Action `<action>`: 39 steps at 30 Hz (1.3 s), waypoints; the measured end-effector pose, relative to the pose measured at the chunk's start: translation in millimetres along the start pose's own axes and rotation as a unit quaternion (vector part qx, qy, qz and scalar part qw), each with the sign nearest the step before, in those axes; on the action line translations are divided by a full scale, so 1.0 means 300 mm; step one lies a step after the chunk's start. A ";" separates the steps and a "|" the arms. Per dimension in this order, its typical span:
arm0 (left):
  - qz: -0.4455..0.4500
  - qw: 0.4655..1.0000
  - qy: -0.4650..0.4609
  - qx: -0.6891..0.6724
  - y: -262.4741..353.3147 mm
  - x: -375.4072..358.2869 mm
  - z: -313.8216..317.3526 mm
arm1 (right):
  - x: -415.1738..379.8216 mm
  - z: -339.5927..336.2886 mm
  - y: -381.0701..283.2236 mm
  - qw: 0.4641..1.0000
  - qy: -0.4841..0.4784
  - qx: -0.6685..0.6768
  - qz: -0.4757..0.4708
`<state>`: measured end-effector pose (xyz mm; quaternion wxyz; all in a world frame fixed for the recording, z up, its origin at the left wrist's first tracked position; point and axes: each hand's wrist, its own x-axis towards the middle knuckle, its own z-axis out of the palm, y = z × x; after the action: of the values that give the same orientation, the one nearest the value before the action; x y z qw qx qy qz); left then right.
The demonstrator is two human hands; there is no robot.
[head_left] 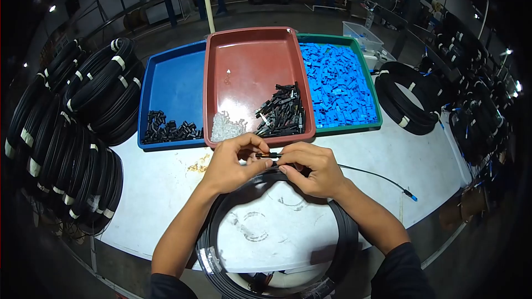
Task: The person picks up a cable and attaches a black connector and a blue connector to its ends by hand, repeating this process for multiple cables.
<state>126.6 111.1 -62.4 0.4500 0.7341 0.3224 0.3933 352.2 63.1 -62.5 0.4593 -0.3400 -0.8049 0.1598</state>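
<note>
Between my two hands is a small black cable connector (267, 155) with a bit of orange showing on it. My left hand (235, 163) pinches its left end between thumb and fingers. Closed around the right side, my right hand (313, 167) grips the black cable where it meets the connector. Below both hands lies a large coil of black cable (348, 232), overhanging the near table edge. A loose cable end with a blue-tipped connector (410, 195) stretches out to the right. My fingers hide part of the joint.
Behind my hands stand a blue tray (174, 86) with short black pieces, a red tray (252, 58) with clear pieces and black connectors, and a green tray (366, 66) of blue pieces. Taped cable coils (72, 160) pile up at left; another coil (407, 99) sits at right.
</note>
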 end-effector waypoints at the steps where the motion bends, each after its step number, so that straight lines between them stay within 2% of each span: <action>1: 0.014 0.999 0.010 0.037 0.030 -0.012 -0.001 | -0.002 -0.001 0.003 1.000 -0.001 -0.002 0.000; 2: 0.014 0.999 0.010 0.036 0.050 -0.018 0.001 | -0.003 0.001 0.009 1.000 0.000 -0.001 -0.007; 4: 0.098 0.985 0.020 0.142 0.069 -0.024 0.006 | 0.000 0.002 0.010 1.000 0.000 0.000 -0.014; 5: 0.140 0.975 0.037 0.167 0.069 -0.024 0.014 | 0.000 0.001 0.006 1.000 -0.009 0.005 -0.007; 6: 0.138 0.976 0.038 0.165 0.057 -0.023 0.010 | 0.001 0.000 0.003 1.000 -0.018 0.010 0.000; 8: 0.218 0.956 0.021 0.198 0.022 -0.019 0.005 | 0.005 -0.002 0.001 1.000 -0.029 0.007 -0.002; 13: 0.173 0.974 -0.003 0.146 0.009 -0.026 0.006 | 0.005 -0.002 0.003 0.999 -0.052 0.005 -0.003; 16: 0.185 0.972 -0.011 0.144 0.004 -0.024 0.001 | 0.004 -0.006 -0.001 0.997 -0.070 0.005 -0.011; 20: 0.189 0.972 0.016 0.138 0.001 -0.023 0.002 | 0.007 0.000 0.005 0.998 -0.056 0.013 -0.007; 31: 0.190 0.967 -0.019 0.168 0.021 -0.026 -0.003 | -0.001 0.005 0.015 0.999 -0.042 0.010 -0.013; 39: 0.161 0.978 -0.016 0.130 0.023 -0.025 -0.001 | 0.004 0.005 0.011 0.999 -0.040 0.013 -0.008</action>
<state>123.6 102.5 -58.3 0.2865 0.8347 0.2414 0.4036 351.9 66.3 -64.4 0.4324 -0.3208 -0.8232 0.1803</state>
